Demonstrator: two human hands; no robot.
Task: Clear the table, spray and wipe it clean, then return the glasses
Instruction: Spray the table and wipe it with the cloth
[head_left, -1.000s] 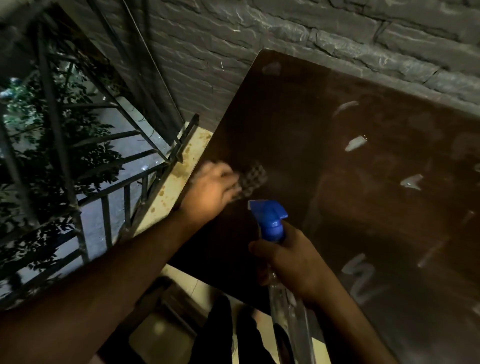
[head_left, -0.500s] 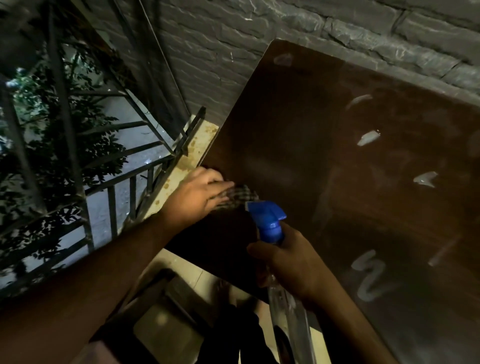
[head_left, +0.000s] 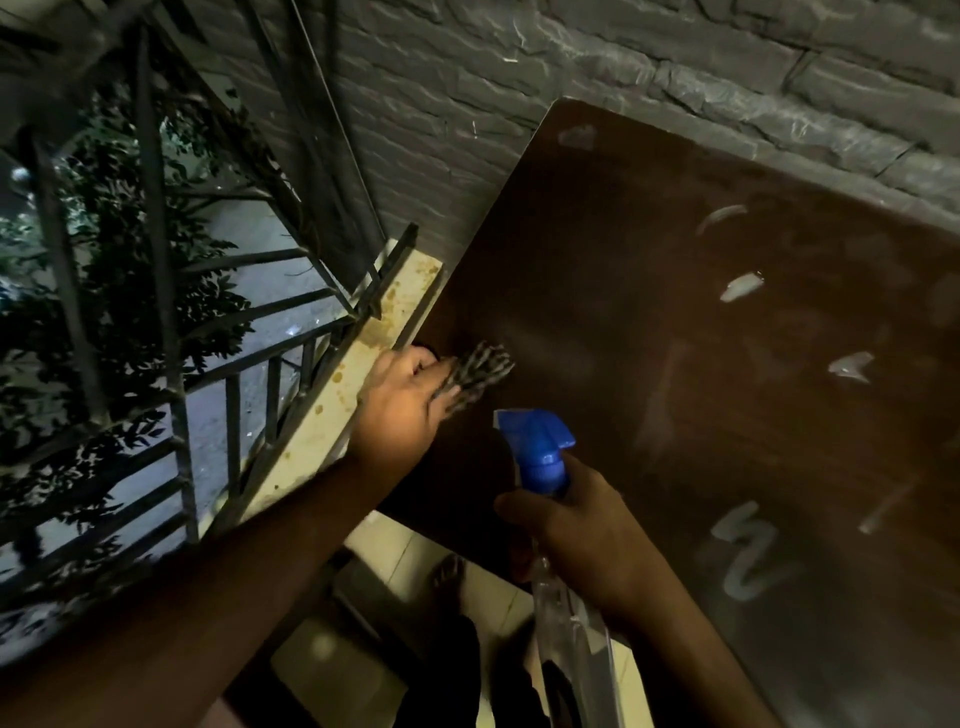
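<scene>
A dark brown table (head_left: 649, 291) fills the right half of the view, its top streaked with wet smears. My left hand (head_left: 402, 402) presses a checked cloth (head_left: 480, 369) onto the table near its left edge. My right hand (head_left: 587, 535) grips a clear spray bottle (head_left: 571, 639) with a blue trigger head (head_left: 537, 447), held upright just off the table's near corner. No glasses are in sight.
A grey brick wall (head_left: 623, 57) runs behind the table. A cream ledge (head_left: 332, 405) and a dark metal railing (head_left: 228, 395) border the left side, with foliage and a street below. Pale floor tiles (head_left: 395, 551) and my foot show under the table's near corner.
My left hand has slid the cloth back and forth along the table's left edge, and the cloth now sticks out toward the middle. The spray bottle has stayed in my right hand.
</scene>
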